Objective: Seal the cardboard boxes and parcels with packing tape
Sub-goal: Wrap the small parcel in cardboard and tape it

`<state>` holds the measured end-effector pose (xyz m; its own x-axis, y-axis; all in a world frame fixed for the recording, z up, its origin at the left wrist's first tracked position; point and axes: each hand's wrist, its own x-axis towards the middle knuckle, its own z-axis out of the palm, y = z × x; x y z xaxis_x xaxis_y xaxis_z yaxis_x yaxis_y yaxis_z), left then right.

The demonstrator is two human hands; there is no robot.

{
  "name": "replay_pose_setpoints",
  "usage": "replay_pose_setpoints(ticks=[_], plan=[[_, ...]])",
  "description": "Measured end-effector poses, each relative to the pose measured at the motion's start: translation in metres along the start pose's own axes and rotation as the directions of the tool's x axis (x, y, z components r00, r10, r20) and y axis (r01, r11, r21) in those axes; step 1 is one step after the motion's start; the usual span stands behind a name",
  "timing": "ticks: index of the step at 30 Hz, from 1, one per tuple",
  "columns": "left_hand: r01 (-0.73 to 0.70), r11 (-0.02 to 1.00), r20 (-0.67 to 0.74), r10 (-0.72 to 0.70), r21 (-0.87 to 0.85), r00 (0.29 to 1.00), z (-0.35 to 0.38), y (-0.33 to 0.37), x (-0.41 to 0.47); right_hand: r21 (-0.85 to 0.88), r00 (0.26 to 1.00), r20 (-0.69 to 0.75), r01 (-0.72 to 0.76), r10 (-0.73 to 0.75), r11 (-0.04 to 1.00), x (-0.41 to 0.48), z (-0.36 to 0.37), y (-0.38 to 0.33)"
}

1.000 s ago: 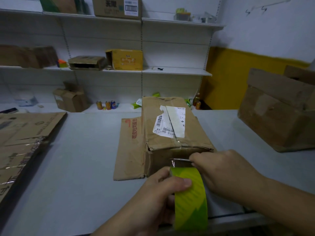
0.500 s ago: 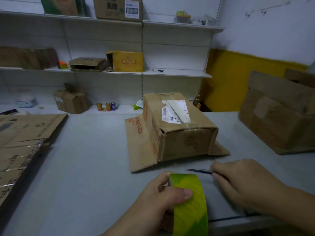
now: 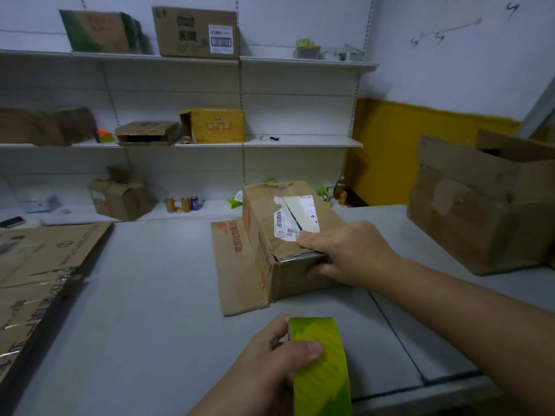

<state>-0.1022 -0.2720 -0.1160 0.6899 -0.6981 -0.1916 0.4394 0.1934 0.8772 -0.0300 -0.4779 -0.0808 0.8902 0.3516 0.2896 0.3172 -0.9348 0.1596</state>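
Observation:
A small brown cardboard box (image 3: pixel 264 235) with a torn white shipping label (image 3: pixel 295 216) stands in the middle of the grey table (image 3: pixel 144 295), one side flap lying flat on its left. My right hand (image 3: pixel 345 253) grips the box's near top edge, fingers over the top and thumb on the front face. Whether it still holds the thin blade cannot be told. Near the table's front edge my left hand (image 3: pixel 270 364) grips a yellow-green roll of tape (image 3: pixel 322 370), thumb across its outer face.
A large open cardboard box (image 3: pixel 480 205) stands on the table at the right. Flattened cardboard (image 3: pixel 39 280) lies along the left edge. White wall shelves (image 3: pixel 300 142) behind hold more boxes and several drink cans (image 3: pixel 183 204).
My right hand left the table beside the roll, reached forward and took hold of the box's near top edge. The left hand with the roll stayed near the front edge.

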Motion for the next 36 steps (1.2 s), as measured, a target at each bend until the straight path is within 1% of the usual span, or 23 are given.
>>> replay_pose_setpoints(ticks=[1,3,4,5,6,7,8,9,10,12,14,18,19,22,23,24,26,27,28,30,34,36], plan=[[-0.004,1.0,-0.006,0.004,-0.005,1.0,0.001,0.001,0.001,0.006,1.0,-0.031,0.001,0.0,1.0,-0.001,0.003,0.0],[-0.017,1.0,-0.001,0.017,0.009,1.0,0.002,0.001,0.001,-0.066,1.0,-0.026,-0.003,0.001,0.998,0.001,0.001,-0.001],[-0.022,0.999,-0.002,0.022,0.023,1.0,0.002,0.001,0.001,-0.074,1.0,0.02,-0.007,0.008,0.997,0.002,-0.001,0.0],[-0.024,0.999,-0.008,0.024,0.029,1.0,0.002,0.001,0.0,-0.023,0.997,0.073,-0.039,0.04,0.999,0.002,-0.006,0.001],[-0.031,0.999,-0.006,0.031,0.038,1.0,0.001,-0.001,-0.002,0.079,0.991,0.099,-0.1,0.092,0.992,0.002,-0.012,0.003],[-0.039,0.998,0.005,0.039,0.05,0.999,0.001,-0.001,-0.003,0.232,0.986,0.079,-0.161,0.146,0.959,0.001,-0.019,0.005],[-0.048,0.997,0.014,0.047,0.067,0.999,0.0,-0.003,-0.004,0.394,0.978,0.033,-0.204,0.208,0.896,0.0,-0.024,0.008],[-0.055,0.995,0.017,0.054,0.081,0.998,-0.001,-0.004,-0.006,0.508,0.963,0.005,-0.234,0.269,0.829,-0.002,-0.026,0.014],[-0.066,0.994,0.025,0.064,0.088,0.998,-0.002,-0.006,-0.008,0.561,0.948,0.004,-0.265,0.318,0.784,-0.005,-0.026,0.021],[-0.083,0.993,0.052,0.079,0.082,0.996,-0.003,-0.007,-0.013,0.548,0.934,0.065,-0.328,0.352,0.769,-0.011,-0.023,0.032],[-0.1,0.992,0.075,0.094,0.074,0.993,-0.002,-0.006,-0.019,0.51,0.938,0.132,-0.343,0.322,0.789,-0.016,-0.015,0.034],[-0.155,0.985,0.082,0.149,0.074,0.985,-0.009,-0.002,-0.036,0.604,0.95,0.175,-0.311,0.259,0.734,-0.021,-0.009,0.016],[-0.171,0.983,0.067,0.166,0.07,0.984,-0.013,-0.001,-0.042,0.603,0.952,0.149,-0.301,0.266,0.739,-0.023,-0.014,0.011],[-0.242,0.965,0.028,0.24,0.105,0.97,-0.025,0.009,-0.056,0.626,0.937,-0.106,-0.196,0.332,0.755,-0.035,-0.031,-0.007],[-0.268,0.956,0.023,0.267,0.116,0.963,-0.029,0.013,-0.063,0.632,0.934,-0.126,-0.184,0.335,0.753,-0.041,-0.035,-0.015],[-0.292,0.948,0.015,0.292,0.125,0.956,-0.032,0.016,-0.069,0.607,0.946,-0.086,-0.2,0.314,0.769,-0.049,-0.035,-0.025],[-0.327,0.933,0.015,0.329,0.15,0.944,-0.033,0.019,-0.077,0.459,0.973,0.078,-0.228,0.216,0.859,-0.066,-0.025,-0.044],[-0.338,0.927,0.016,0.34,0.161,0.94,-0.033,0.018,-0.078,0.397,0.973,0.147,-0.221,0.176,0.891,-0.074,-0.017,-0.049],[-0.343,0.923,0.014,0.346,0.173,0.938,-0.032,0.016,-0.079,0.363,0.971,0.182,-0.212,0.154,0.907,-0.081,-0.009,-0.053],[-0.347,0.918,-0.013,0.356,0.19,0.935,-0.032,0.008,-0.077,0.334,0.971,0.185,-0.205,0.15,0.92,-0.089,0.007,-0.056],[-0.366,0.908,-0.073,0.387,0.203,0.919,-0.028,-0.006,-0.072,0.411,0.977,0.137,-0.208,0.165,0.888,-0.087,0.022,-0.061],[-0.367,0.914,-0.096,0.387,0.172,0.917,-0.023,-0.01,-0.072,0.367,0.976,0.143,-0.209,0.167,0.907,-0.085,0.023,-0.063]])
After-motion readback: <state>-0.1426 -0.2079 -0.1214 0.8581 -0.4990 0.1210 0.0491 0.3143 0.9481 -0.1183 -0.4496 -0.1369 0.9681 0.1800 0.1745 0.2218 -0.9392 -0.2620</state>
